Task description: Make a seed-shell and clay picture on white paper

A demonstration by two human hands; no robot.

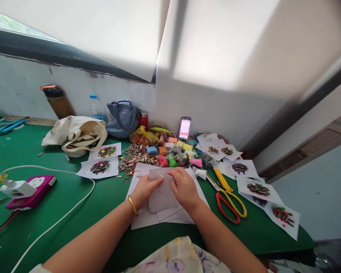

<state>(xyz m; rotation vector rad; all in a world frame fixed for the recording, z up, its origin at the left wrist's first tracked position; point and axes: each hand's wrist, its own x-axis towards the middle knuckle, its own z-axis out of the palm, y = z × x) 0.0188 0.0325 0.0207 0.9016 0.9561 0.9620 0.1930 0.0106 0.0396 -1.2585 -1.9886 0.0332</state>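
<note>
My left hand (146, 189), with a gold bangle at the wrist, is closed on the left side of a small paper sheet (161, 203). A printed outline drawing with fine patterning shows on that sheet between my hands. By the left thumb tip is a small white bit (160, 175), too small to name. My right hand (186, 187) has its fingers pinched together at the sheet's upper right; what they grip is hidden. Larger white sheets (136, 220) lie underneath on the green table. Just beyond are sunflower seeds (136, 157) and coloured soft clay packets (163, 150).
Scissors (230, 204) and a yellow utility knife (223, 180) lie at right. Seed-decorated pictures (258, 189) line the right edge; others (100, 167) lie left. A phone (184, 128) stands behind. Bags (122, 119), a power strip (32, 191) and a white cable (74, 210) are left.
</note>
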